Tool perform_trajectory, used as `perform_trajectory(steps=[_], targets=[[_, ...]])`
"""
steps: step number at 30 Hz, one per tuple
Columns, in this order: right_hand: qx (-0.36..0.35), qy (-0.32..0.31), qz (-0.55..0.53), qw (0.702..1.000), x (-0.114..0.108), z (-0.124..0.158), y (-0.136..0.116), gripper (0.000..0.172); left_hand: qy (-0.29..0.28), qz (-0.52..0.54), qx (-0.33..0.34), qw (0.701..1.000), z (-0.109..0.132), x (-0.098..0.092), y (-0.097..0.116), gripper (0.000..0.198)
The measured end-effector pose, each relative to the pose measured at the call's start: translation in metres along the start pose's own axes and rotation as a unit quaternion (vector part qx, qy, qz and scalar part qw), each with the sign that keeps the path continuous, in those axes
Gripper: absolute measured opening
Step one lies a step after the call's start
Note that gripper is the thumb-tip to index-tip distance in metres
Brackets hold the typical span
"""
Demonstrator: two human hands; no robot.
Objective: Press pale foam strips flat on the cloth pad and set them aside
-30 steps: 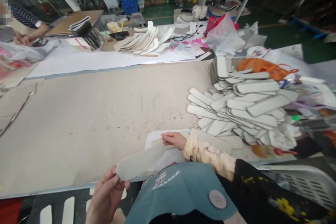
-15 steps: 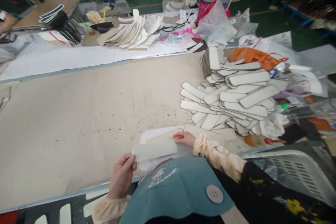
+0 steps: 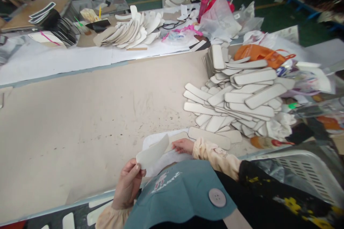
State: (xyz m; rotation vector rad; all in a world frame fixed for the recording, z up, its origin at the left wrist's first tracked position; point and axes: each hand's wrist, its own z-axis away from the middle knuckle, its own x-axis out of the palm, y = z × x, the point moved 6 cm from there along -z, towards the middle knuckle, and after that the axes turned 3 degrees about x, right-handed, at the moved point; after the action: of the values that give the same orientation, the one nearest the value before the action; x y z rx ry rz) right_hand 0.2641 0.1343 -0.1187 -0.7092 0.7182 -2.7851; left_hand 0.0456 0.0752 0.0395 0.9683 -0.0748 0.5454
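Note:
My left hand (image 3: 128, 183) pinches one end of a pale flat oblong pad (image 3: 152, 155), held up and tilted just above the table's near edge. My right hand (image 3: 183, 145) rests on a second beige pad (image 3: 176, 137) that lies on a white sheet (image 3: 150, 140); its fingers are curled on the pad's near edge. A large heap of similar white oblong pads (image 3: 236, 96) lies to the right of both hands. A teal cap brim (image 3: 182, 193) covers the lower middle of the view.
The beige table surface (image 3: 80, 114) stretches left. A grey plastic basket (image 3: 303, 171) sits at the near right. An orange bag (image 3: 258, 53), clear plastic bags (image 3: 223, 21) and a fan of white shoe parts (image 3: 134, 32) lie on the far table.
The pad in my left hand has swung from lying level to tilted, its far end raised. My right hand stays on the pad on the table. The view shifted slightly.

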Motion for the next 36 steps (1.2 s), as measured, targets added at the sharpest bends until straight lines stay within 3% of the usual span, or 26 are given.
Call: perform_trajectory(steps=[4,9,14,17,22,28,36], targets=[[-0.043,0.01,0.002,0.999,-0.001,0.0,-0.01,0.025,0.018,0.009,-0.002,1.0,-0.002,-0.005,-0.003,0.02],[-0.065,0.075,0.066,0.993,-0.02,0.008,-0.019,0.025,0.03,0.021,-0.017,0.999,-0.007,-0.015,-0.016,0.02],[-0.085,0.156,0.228,0.957,-0.045,0.021,-0.015,0.023,0.071,0.014,-0.039,0.997,-0.025,-0.037,-0.047,0.025],[-0.081,0.216,0.282,0.931,-0.061,0.026,-0.007,0.022,0.105,-0.07,-0.028,0.992,-0.044,-0.052,-0.072,0.032],[-0.046,0.278,0.343,0.896,-0.075,0.029,0.001,0.023,0.131,-0.275,-0.003,0.952,-0.073,-0.067,-0.104,0.045],[-0.01,0.287,0.401,0.87,-0.079,0.027,-0.001,0.024,0.141,-0.398,-0.006,0.906,-0.091,-0.072,-0.113,0.048],[0.019,0.303,0.344,0.889,-0.081,0.018,0.01,0.023,0.126,-0.512,-0.048,0.848,-0.096,-0.069,-0.11,0.042]])
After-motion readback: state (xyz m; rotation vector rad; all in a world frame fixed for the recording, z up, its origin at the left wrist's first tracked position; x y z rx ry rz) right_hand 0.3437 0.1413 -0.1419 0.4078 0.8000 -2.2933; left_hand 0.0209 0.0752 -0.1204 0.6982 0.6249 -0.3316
